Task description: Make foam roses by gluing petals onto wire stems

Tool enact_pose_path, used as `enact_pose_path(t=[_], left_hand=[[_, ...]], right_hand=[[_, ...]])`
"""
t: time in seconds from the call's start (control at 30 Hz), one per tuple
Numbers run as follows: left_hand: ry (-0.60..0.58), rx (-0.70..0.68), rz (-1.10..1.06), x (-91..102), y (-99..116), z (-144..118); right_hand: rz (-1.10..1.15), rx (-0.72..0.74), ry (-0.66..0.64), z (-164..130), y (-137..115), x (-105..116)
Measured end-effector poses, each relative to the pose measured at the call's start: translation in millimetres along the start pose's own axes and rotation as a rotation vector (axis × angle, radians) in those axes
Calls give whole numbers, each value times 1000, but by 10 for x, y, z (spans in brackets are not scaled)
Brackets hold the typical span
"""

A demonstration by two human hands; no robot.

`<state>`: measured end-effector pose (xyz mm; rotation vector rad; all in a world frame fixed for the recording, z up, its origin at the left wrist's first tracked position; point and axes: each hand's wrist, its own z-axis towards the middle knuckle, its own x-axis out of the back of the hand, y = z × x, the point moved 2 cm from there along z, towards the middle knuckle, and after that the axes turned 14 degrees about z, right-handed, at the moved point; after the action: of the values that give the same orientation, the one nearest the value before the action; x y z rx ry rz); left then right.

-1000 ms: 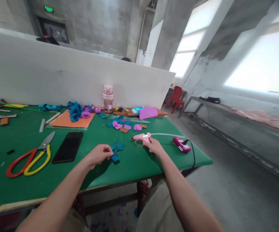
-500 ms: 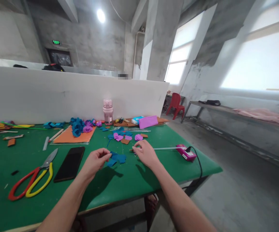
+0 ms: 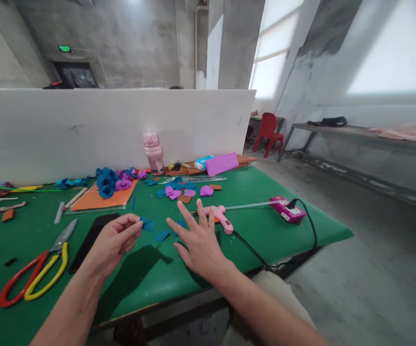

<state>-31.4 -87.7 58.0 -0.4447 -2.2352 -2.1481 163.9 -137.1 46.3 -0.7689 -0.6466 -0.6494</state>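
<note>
My left hand (image 3: 116,238) is closed in a pinch on a small blue piece (image 3: 147,224), paper-like or felt-like, held above the green table. A thin blue strip (image 3: 134,203) shows just beyond its fingers. My right hand (image 3: 198,238) is open with its fingers spread, and nothing is in it. Beyond its fingertips lies a pink glue gun (image 3: 225,223) with a long clear glue stick (image 3: 249,205) sticking out of its back. Between the hands, a loose blue piece (image 3: 162,235) lies on the table, and others are partly hidden behind my right fingers.
Red-and-yellow-handled scissors (image 3: 45,266) and a black phone (image 3: 90,240) lie at left. Blue and purple rolled flowers (image 3: 107,182) sit on orange sheets (image 3: 95,199). Cut purple petals (image 3: 172,193), a pink bottle (image 3: 153,151) and a magenta power box (image 3: 287,210) with a black cord stand farther off.
My right hand has moved away from the glue gun and spread its fingers. My left hand, pinching a blue piece, has shifted left. The view has tilted down.
</note>
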Motion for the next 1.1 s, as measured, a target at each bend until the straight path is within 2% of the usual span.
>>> enact_pose_path(t=[0.2,0.33,0.43,0.57,0.9,1.1], left_hand=[[60,12,-29,37,32,45],[59,16,-42,18,6,54],[77,1,-74,19,-28,62],[111,-26,-107,34,-53,72],[100,-35,-99,32,-82,71],[91,-32,-99,41,-110,64]], right_hand=[[73,63,9,-7,-49,7],[184,156,-157,-94,-153,-99],[163,223,-300,-163,-256,-163],[129,297,-395,-222,-372,-213],[255,312,-470,-256,-475,-211],[188,342,-439,-260,-467,-194]])
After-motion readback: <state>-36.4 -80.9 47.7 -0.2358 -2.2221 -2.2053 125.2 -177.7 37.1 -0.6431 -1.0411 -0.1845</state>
